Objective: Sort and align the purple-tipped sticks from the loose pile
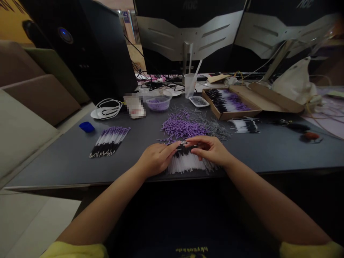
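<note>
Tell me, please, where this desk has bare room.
Bare grey desktop lies between the purple-white-black stick row and the left hand, and right of the right hand, nearer than the white-and-black sticks. Loose purple pieces crowd the middle.

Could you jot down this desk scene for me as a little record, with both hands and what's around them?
Left hand: over the near row's left end
Right hand: fingers curled over the same row; grip unclear
Near row: clear-and-black sticks
Beyond the row: pile of purple pieces, with small grey pieces to its right
Left of the hands: bundle of purple-topped sticks; blue cap
Far right: open cardboard box holding similar purple-topped sticks
Back: plastic cup with straw
</note>
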Tool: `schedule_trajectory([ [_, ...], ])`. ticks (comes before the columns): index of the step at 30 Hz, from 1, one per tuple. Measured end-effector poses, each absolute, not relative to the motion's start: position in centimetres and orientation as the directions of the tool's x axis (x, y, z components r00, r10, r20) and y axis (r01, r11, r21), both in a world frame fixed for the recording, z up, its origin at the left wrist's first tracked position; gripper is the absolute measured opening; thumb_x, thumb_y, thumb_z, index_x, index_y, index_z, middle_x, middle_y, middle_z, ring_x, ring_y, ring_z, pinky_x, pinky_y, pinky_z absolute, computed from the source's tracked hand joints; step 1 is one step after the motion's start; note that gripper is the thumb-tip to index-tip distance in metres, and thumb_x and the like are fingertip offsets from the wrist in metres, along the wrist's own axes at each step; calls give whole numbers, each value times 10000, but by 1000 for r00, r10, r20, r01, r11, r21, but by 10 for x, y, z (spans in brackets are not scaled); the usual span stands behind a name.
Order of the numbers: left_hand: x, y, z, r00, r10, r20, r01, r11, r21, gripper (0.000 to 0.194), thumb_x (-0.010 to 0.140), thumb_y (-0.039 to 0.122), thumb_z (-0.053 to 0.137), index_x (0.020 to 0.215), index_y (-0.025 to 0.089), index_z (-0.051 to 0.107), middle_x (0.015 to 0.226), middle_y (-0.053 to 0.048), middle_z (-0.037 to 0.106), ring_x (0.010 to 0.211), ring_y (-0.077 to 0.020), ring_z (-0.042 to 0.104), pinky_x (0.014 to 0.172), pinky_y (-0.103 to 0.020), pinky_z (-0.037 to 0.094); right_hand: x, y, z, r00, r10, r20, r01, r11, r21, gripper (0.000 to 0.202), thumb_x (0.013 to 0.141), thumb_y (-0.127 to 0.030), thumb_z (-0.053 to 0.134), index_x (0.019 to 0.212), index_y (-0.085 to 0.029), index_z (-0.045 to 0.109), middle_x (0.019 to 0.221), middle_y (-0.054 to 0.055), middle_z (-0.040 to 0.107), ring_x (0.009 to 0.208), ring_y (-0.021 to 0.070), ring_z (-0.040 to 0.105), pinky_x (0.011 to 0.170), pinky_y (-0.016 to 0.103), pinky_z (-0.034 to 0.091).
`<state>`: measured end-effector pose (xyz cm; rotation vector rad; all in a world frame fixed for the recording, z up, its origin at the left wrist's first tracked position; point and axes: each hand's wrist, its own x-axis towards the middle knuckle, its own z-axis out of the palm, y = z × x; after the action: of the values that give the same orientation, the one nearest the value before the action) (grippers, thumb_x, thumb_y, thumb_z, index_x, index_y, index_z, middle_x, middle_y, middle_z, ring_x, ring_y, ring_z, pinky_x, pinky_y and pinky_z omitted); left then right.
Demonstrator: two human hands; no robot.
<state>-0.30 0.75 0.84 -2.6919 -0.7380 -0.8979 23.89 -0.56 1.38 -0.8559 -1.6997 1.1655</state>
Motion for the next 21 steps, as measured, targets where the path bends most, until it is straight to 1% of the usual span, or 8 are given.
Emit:
schedule_trajectory([
  [4,-6,9,6,724,363,587,480,-876,-50,340,901,149,465,1234,160,534,860,-49,703,746,-162,652,697,-286,515,240,-6,14,-317,888,332,87,376,-922,184,763,-304,719,914,-198,728,845,45,711,507,90,581,477,235,514],
  [7,-7,10,6,736,346,583,452,-891,-42,329,889,133,477,1208,158,554,920,-63,702,810,-171,655,731,-296,518,240,-7,15,-301,888,348,126,398,-908,155,769,-306,713,866,-187,727,759,35,691,502,97,579,479,237,496],
  [11,-6,9,8,725,368,582,463,-886,-18,285,902,158,470,1164,150,583,879,-66,697,775,-157,648,694,-275,507,240,-8,15,-252,899,358,126,397,-909,148,761,-318,714,827,-186,715,686,18,656,495,108,573,463,241,481],
  [15,-3,7,10,640,444,627,544,-838,38,186,890,185,498,1008,153,639,814,-59,689,729,-156,633,693,-287,494,241,-7,13,-157,915,370,101,388,-916,136,761,-315,709,803,-187,697,678,11,647,470,105,562,443,240,464],
  [17,-2,8,12,574,501,648,571,-812,123,159,880,190,511,962,154,642,835,-62,683,767,-162,628,733,-305,497,243,-5,12,-95,922,375,88,383,-919,123,760,-301,705,789,-184,682,668,5,642,451,99,551,429,233,447],
  [18,-2,8,13,535,534,655,570,-800,187,150,874,190,516,948,154,641,846,-61,678,786,-162,624,747,-310,499,244,-4,12,-72,925,374,80,379,-922,116,762,-295,699,778,-183,674,663,2,638,442,94,545,425,229,439],
  [19,-3,9,14,489,570,660,556,-787,268,140,867,193,525,936,153,640,849,-59,670,794,-159,619,752,-309,504,245,-3,12,-58,927,371,71,374,-925,112,767,-289,691,763,-180,664,656,-2,633,434,90,539,422,226,432],
  [21,-4,10,16,370,663,651,458,-740,493,110,845,201,554,904,154,634,848,-52,660,790,-150,618,739,-298,519,246,-1,12,-76,933,350,55,355,-933,127,776,-283,672,718,-174,639,636,-8,621,426,85,531,422,221,421],
])
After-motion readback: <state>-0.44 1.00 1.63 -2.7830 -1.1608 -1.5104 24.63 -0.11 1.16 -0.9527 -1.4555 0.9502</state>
